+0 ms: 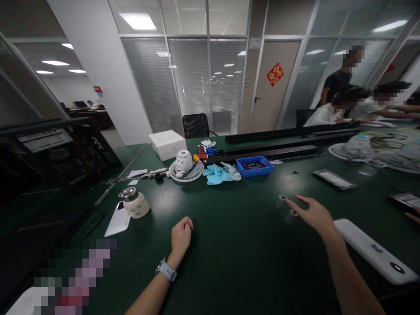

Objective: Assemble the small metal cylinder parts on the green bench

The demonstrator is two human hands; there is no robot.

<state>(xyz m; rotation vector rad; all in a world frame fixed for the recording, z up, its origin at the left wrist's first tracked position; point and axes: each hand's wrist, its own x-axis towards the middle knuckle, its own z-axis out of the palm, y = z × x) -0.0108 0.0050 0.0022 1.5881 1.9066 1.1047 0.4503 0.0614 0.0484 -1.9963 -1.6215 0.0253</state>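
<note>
My left hand (pixel 181 236) rests on the dark green table (pixel 229 258) as a closed fist, a watch on its wrist, with nothing visibly in it. My right hand (pixel 315 214) reaches forward with fingers stretched out, its fingertips beside two small clear round pieces (pixel 286 208) lying on the table; I cannot tell if it touches them. A long white flat object (pixel 374 250) lies just right of my right forearm.
A cream cup with a metal lid (pixel 134 202) stands at the left beside a white card. Farther back lie a white fan motor on a grille (pixel 185 167), blue fan blades (pixel 220 173), a blue tray (pixel 254 166), a white box (pixel 167 144) and long black rails. Other people sit at the far right.
</note>
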